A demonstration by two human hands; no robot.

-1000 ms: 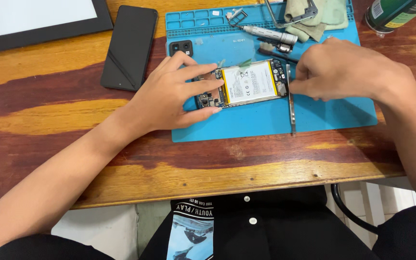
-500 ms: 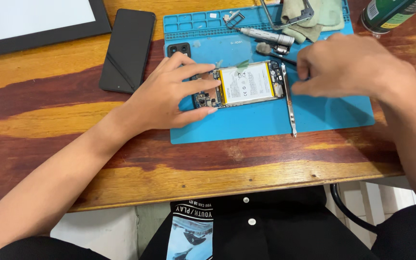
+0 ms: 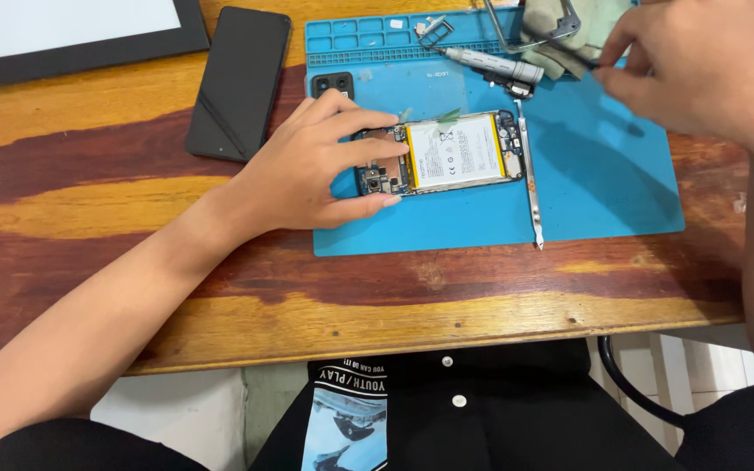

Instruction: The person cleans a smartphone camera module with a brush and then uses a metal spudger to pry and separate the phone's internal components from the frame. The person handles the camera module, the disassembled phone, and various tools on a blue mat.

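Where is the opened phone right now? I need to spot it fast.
In the head view, the opened phone lies on the blue mat, under the left hand, beside tweezers.

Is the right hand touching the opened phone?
No, the right hand is raised above the mat's far corner, clear of the phone.

Bright even daylight, soft shadows on mat (image 3: 604,183), sharp focus, slight motion blur top right.
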